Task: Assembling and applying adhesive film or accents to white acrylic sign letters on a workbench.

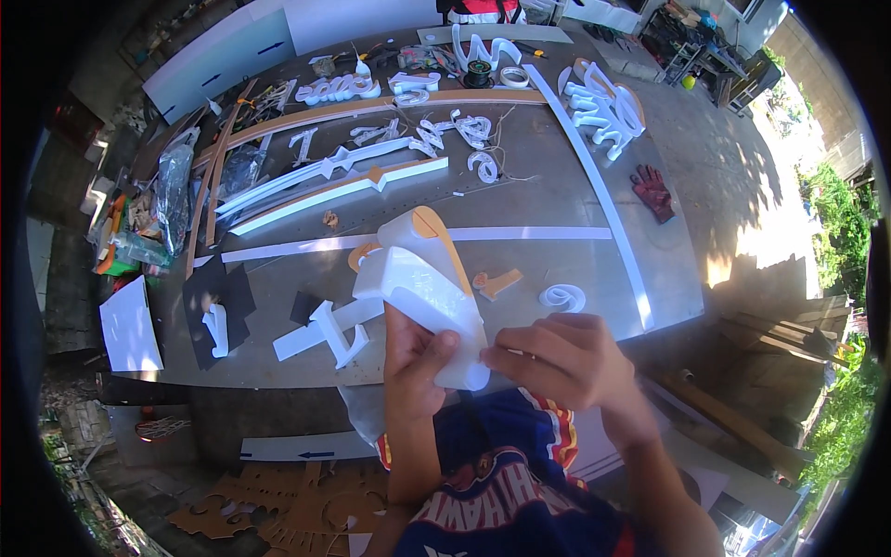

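Observation:
I hold a large white plastic sign letter point(419, 278) with an orange-brown back face, tilted up over the near edge of the grey worktable point(557, 186). My left hand point(413, 367) grips it from below, thumb across its white side wall. My right hand point(561, 357) pinches the letter's lower right end with closed fingers. A white cut-out shape point(329, 334) lies on the table just left of my left hand. A small orange piece point(497, 283) and a coiled white strip point(563, 297) lie right of the held letter.
Several white letters point(603, 107), long white and orange strips point(339, 190), tape rolls point(513, 76) and a red glove point(652, 190) crowd the table's far half. Black sheets point(215, 292) and a white sheet point(128, 325) lie at left. Brown cut-outs point(278, 511) litter the floor.

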### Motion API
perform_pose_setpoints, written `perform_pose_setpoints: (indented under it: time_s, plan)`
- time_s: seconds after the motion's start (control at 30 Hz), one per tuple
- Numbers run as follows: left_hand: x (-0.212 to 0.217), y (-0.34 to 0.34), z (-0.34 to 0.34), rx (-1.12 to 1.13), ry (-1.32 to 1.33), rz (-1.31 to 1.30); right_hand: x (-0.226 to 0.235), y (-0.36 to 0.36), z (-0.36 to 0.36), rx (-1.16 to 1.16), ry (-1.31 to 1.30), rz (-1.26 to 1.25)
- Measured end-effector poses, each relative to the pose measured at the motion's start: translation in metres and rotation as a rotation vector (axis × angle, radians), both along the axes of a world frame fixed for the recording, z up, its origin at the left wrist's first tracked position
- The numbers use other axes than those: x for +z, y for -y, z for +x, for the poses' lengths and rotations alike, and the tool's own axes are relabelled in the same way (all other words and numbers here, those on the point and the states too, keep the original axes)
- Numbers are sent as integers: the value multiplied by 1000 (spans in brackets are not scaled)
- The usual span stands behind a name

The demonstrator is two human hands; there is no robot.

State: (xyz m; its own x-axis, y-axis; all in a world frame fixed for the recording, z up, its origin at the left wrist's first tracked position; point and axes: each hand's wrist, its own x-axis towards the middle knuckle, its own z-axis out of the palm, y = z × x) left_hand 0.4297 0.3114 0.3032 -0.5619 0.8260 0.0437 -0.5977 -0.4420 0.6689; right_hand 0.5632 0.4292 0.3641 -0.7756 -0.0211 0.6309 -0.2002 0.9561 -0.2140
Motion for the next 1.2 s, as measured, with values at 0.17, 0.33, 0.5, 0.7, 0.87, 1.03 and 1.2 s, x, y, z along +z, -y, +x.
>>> perform_pose_setpoints:
  time_s: [0.17,0.33,0.5,0.7,0.87,1.03,1.2]
  plan:
    - [4,5,-3,-76,13,-97,17,-10,-7,103,102,202]
    - [10,1,3,-27,0,-173,26,-13,-5,132,170,255]
    - [13,4,8,-43,34,-158,26,-15,-7,169,163,232]
    - [24,-2,18,-76,44,-149,29,-11,2,193,176,201]
    - [26,5,11,-103,31,-128,20,-10,-10,318,90,101]
    - [28,6,8,-127,-3,-99,17,-10,-16,356,50,120]
    - [27,7,5,-168,-21,-115,16,-10,-18,367,44,89]
